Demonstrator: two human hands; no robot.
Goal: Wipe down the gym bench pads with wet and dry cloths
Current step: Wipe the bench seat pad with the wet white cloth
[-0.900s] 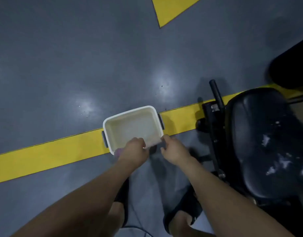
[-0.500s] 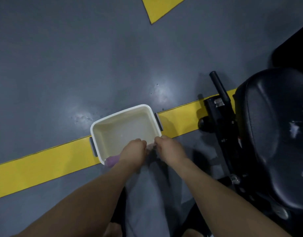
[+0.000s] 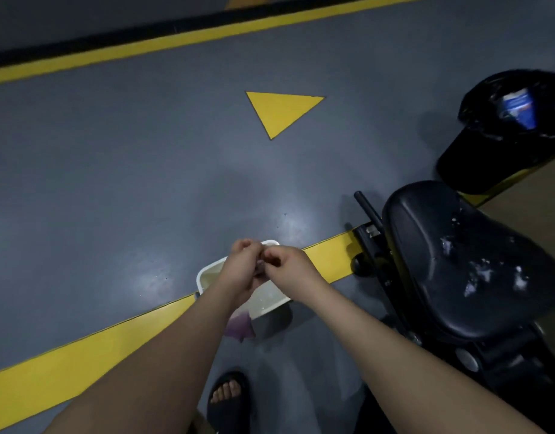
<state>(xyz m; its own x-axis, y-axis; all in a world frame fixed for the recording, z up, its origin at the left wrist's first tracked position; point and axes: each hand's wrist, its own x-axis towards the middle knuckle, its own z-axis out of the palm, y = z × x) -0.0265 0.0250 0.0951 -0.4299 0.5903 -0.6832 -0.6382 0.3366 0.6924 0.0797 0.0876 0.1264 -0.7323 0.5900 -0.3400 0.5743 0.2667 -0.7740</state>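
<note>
Above the white tub (image 3: pixel 207 278), a purple cloth (image 3: pixel 240 325) is gripped by both hands, which are held close together. The left hand (image 3: pixel 240 267) and the right hand (image 3: pixel 290 266) are curled tightly around it, and a loose end is seen hanging below the left wrist at the tub's near edge. Right of the tub, a black bench pad (image 3: pixel 442 264) is flecked with white spots. Under the tub, a yellow stripe (image 3: pixel 82 355) is painted across the grey floor.
</note>
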